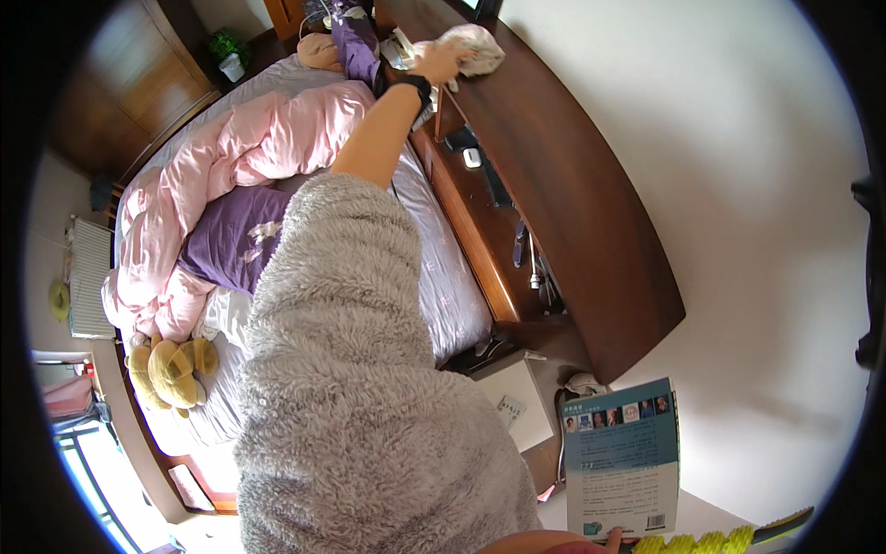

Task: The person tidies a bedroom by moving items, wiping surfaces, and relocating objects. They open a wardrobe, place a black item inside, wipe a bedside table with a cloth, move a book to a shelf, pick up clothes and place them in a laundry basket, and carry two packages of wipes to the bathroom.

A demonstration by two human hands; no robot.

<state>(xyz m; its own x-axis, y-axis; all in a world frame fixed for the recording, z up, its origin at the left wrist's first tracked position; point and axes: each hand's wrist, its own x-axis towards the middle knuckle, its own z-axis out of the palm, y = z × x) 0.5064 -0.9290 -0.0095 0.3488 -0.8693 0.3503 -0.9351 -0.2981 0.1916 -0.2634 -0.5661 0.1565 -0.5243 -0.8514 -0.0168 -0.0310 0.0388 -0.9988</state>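
Observation:
My left arm, in a fluffy grey sleeve, stretches far forward over the bed. At its end my left hand (439,63), with a black band on the wrist, is closed on a bunched pale patterned cloth (480,51), which rests on the dark wooden headboard top (563,175). At the lower edge, my right hand (591,543) shows only in part, its fingertip over the bottom edge of a book (621,462). The book stands upright, back cover toward me, blue-green above and pale below. A yellow fluffy duster (701,543) lies beside that hand.
Below the headboard top, an open shelf (498,222) holds a white case (472,158), cables and small dark things. A white bedside cabinet (517,402) stands near. Pink quilt (240,148), purple pillow (235,235) and plush toy (173,372) lie on the bed. A white wall (738,203) rises at right.

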